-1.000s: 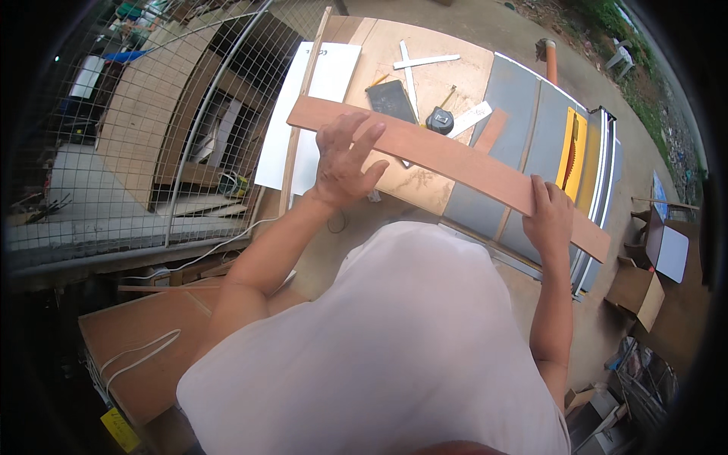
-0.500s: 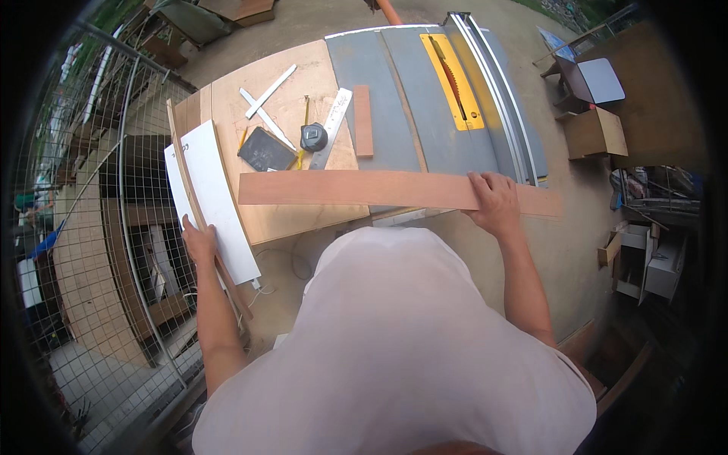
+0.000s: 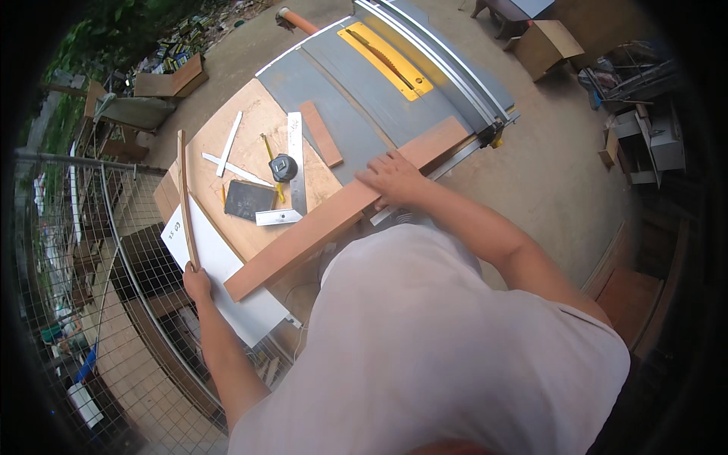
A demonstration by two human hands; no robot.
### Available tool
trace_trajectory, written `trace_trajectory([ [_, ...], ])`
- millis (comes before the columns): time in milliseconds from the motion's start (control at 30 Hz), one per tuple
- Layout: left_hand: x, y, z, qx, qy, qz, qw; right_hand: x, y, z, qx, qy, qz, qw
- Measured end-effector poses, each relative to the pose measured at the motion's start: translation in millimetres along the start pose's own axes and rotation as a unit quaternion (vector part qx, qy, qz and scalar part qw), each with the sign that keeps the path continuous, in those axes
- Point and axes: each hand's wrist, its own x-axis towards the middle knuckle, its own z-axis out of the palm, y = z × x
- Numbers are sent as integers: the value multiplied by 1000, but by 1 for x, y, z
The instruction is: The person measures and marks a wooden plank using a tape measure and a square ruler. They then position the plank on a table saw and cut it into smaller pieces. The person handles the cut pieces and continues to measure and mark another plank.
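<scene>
My left hand [image 3: 197,281] is closed around the lower end of a thin wooden strip [image 3: 184,193], which reaches away over a white panel [image 3: 239,292]. My right hand [image 3: 392,180] grips a long reddish-brown board [image 3: 303,239], fingers over its top and thumb at the near edge. The board lies slantwise along the near side of the worktop, its left end over the white panel and its right end on the grey saw table [image 3: 345,106]. Beyond it lie a try square [image 3: 296,163], a tape measure [image 3: 283,167], a dark flat block [image 3: 249,199] and a short wooden piece [image 3: 321,133].
A toothed saw blade [image 3: 385,55] sits in a yellow insert [image 3: 356,36], with a metal fence rail [image 3: 447,64] to its right. Two crossed white strips [image 3: 229,144] lie on the plywood top [image 3: 205,144]. Wire fencing [image 3: 140,250] stands close on the left.
The view has turned. The long board has shifted left over the white panel, with my right hand still on it. My left hand keeps hold of the thin strip, its near end now at my hand.
</scene>
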Motion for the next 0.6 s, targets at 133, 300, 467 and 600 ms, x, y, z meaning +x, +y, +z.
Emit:
trace_trajectory([
  [133, 18, 1, -1, 22, -3, 11, 1000, 26, -13, 28, 21, -50, 4, 999],
  [300, -13, 45, -16, 6, 172, 15, 985, 6, -18, 52, 7, 202, 26, 979],
  [467, -83, 102, -21, -145, 256, 188, 937, -99, 32, 61, 153, 287, 320, 890],
  [600, -164, 170, -5, -298, 88, 255, 916, -185, 138, 85, 176, 224, 674, 681],
])
